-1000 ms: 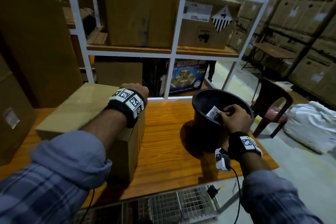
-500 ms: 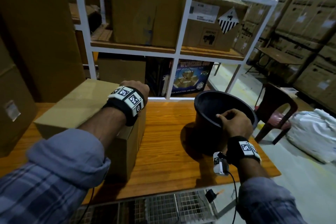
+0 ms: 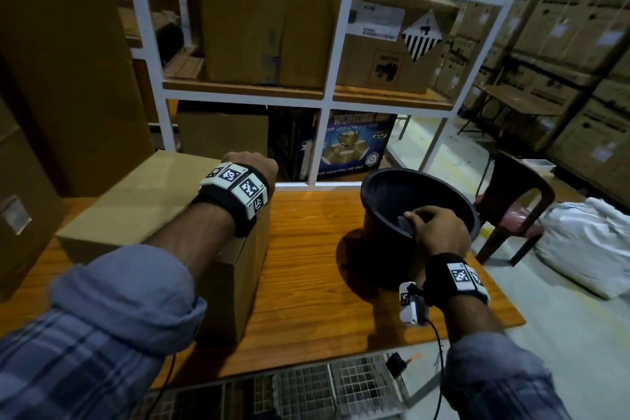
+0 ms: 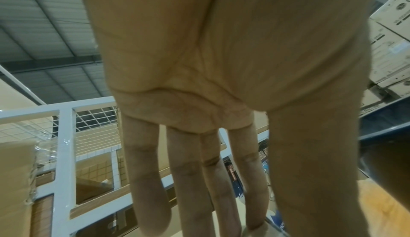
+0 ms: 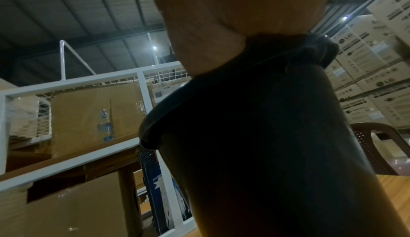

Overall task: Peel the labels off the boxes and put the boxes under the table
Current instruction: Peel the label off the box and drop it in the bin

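Observation:
A plain brown cardboard box (image 3: 143,208) stands on the left half of the wooden table (image 3: 306,266). My left hand (image 3: 250,165) lies on the box's far right corner, and in the left wrist view its fingers (image 4: 150,179) stretch straight down over the far edge. A black bucket (image 3: 392,177) stands on the right half of the table. My right hand (image 3: 439,232) rests on the bucket's near rim with its fingers curled down inside. The right wrist view shows only my palm (image 5: 221,21) against the bucket's wall (image 5: 266,153). No label shows on the box or in either hand.
A white-framed rack (image 3: 327,99) with several cartons stands right behind the table. Big cartons (image 3: 61,78) crowd the left. A brown plastic chair (image 3: 518,201) and a white sack (image 3: 586,249) are on the floor to the right. Wire mesh (image 3: 306,392) lies below the table's front edge.
One second ago my right fingers held a white label over the bucket. That label is now out of sight, and the hand has sunk onto the rim. My left hand stayed on the box.

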### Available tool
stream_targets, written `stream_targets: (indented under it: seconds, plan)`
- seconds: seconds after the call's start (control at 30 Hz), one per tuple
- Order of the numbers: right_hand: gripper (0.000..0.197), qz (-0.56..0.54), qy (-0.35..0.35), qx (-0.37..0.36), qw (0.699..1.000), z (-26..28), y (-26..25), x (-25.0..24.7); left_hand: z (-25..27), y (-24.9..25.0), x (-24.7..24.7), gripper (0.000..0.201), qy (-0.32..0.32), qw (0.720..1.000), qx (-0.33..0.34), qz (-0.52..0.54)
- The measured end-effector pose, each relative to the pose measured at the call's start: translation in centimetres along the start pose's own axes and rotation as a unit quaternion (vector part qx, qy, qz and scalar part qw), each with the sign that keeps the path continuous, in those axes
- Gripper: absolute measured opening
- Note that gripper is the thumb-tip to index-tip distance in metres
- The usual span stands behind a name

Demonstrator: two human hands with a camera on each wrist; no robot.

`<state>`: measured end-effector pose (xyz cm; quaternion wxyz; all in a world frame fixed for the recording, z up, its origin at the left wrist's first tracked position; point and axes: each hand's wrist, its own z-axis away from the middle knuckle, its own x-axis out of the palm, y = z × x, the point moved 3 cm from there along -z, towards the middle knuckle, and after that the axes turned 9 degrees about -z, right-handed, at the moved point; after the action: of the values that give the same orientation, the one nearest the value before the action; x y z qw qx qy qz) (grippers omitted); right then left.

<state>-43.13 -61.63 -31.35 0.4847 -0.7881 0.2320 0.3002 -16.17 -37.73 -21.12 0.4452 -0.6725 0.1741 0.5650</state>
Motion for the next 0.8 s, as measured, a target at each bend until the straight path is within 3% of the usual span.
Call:
stream_targets:
  seconds: [0.3,0.43,0.7,0.8]
  plan:
    - [0.010,0.024,0.001,0.016,1.000,-0.07,-0.48,-0.01,-0.15,-0.07,0.08,0.023,-0.012,1.000,0.009,-0.008]
    - [0.014,0.021,-0.002,0.009,1.000,-0.10,-0.61,-0.15,-0.11,0.10,-0.06,0.022,-0.009,1.000,0.006,-0.009]
    - [0.004,0.012,-0.027,0.011,0.999,-0.26,-0.46,-0.36,0.11,0.51,-0.23,0.014,0.013,0.999,0.006,-0.029]
    - [0.009,-0.006,-0.003,0.018,1.000,-0.10,-0.41,-0.55,0.19,0.56,-0.20,0.013,0.018,0.999,0.001,-0.036]
